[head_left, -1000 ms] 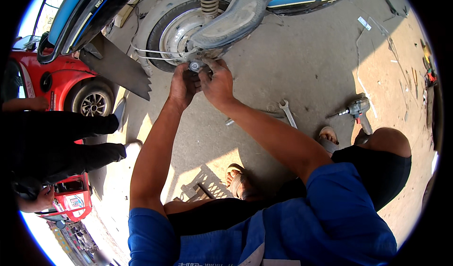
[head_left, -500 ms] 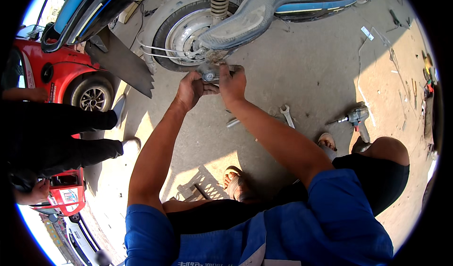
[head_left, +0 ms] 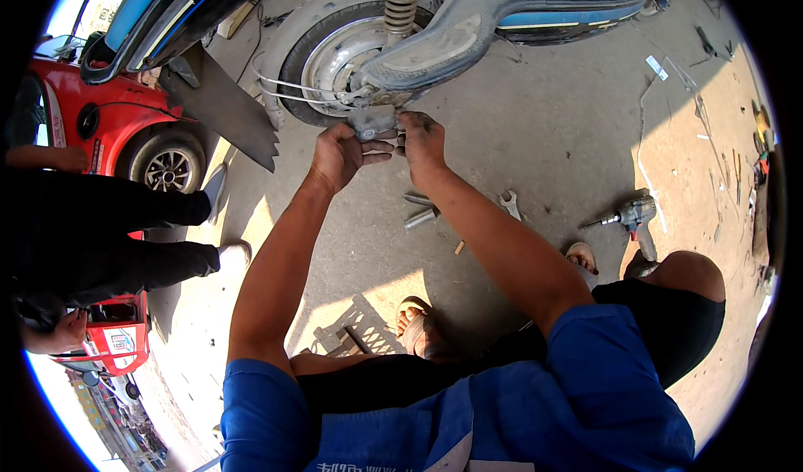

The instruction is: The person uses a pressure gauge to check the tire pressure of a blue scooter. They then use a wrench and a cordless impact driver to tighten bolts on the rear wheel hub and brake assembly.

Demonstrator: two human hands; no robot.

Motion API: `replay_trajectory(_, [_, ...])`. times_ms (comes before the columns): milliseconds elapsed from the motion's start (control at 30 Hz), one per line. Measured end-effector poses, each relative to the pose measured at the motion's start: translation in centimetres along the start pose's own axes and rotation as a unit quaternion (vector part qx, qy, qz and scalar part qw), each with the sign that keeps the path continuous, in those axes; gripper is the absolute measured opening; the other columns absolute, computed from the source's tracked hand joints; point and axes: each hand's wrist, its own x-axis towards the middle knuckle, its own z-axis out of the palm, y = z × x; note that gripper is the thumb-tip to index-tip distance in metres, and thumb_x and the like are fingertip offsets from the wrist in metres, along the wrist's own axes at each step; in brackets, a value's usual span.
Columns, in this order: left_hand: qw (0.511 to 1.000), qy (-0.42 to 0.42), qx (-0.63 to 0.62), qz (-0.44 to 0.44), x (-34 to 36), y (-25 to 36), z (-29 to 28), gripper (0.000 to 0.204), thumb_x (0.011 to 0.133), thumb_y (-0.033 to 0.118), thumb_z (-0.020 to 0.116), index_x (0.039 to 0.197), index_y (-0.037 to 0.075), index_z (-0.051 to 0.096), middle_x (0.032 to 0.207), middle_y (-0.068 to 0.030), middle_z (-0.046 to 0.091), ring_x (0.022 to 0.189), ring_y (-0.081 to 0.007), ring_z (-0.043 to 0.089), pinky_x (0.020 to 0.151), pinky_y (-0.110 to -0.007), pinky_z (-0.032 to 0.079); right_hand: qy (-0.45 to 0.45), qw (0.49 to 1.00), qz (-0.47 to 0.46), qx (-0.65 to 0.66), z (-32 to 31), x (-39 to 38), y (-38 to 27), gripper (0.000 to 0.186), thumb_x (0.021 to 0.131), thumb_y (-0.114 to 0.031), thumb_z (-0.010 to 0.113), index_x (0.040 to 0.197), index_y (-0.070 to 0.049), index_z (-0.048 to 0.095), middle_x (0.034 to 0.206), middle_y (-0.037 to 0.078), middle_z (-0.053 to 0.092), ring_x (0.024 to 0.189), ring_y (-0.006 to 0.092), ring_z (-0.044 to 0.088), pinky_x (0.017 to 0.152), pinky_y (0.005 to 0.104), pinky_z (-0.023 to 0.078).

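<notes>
My left hand (head_left: 338,159) grips a dusty grey metal part (head_left: 373,122), blocky with a rounded lower side, its fingers curled beneath. At the part's right end is my right hand (head_left: 425,144), thumb and fingers bent against the edge; how firmly it holds is hard to see. Just beyond both hands lies the wheel (head_left: 311,102) of a scooter, with a coil spring (head_left: 399,7) and a grey textured cover (head_left: 435,49) over it. Two pale cables (head_left: 297,87) run to the wheel's hub.
On the concrete lie an open-end wrench (head_left: 509,205), a metal cylinder (head_left: 421,219), a small tan stick (head_left: 459,247) and a cordless power tool (head_left: 633,214). A person in black trousers (head_left: 150,259) stands at left by a red vehicle (head_left: 109,137). A blue-black body panel (head_left: 171,20) hangs upper left.
The metal part has turned, showing more of its flat top. My right hand has shifted slightly right, its fingers now at the part's end rather than over it. The view has moved a little.
</notes>
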Motion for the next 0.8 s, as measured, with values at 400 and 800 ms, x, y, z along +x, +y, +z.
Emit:
replay_trajectory(400, [0.994, 0.04, -0.099, 0.002, 0.8, -0.9, -1.1, 0.049, 0.099, 0.046, 0.039, 0.119, 0.004, 0.054, 0.101, -0.0151, 0.066, 0.08, -0.0216, 0.063, 0.085, -0.041, 0.051, 0.006, 0.998, 0.029, -0.049, -1.6, 3.3, -1.3, 0.025, 0.093, -0.027, 0.061, 0.082, -0.005, 0.061, 0.067, 0.0, 0.054, 0.053, 0.0094, 0.048, 0.046, 0.0273, 0.041])
replay_trajectory(800, [0.965, 0.052, -0.25, -0.066, 1.1, -1.4, -1.9, 0.029, 0.102, 0.031, 0.036, 0.103, 0.007, 0.054, 0.073, -0.0029, 0.051, 0.049, -0.0072, 0.042, 0.072, -0.026, 0.054, -0.014, 0.997, 0.064, -0.037, -2.1, 4.2, -2.3, 0.019, 0.092, -0.022, 0.062, 0.082, -0.006, 0.061, 0.066, -0.002, 0.053, 0.055, 0.0082, 0.049, 0.048, 0.0255, 0.044])
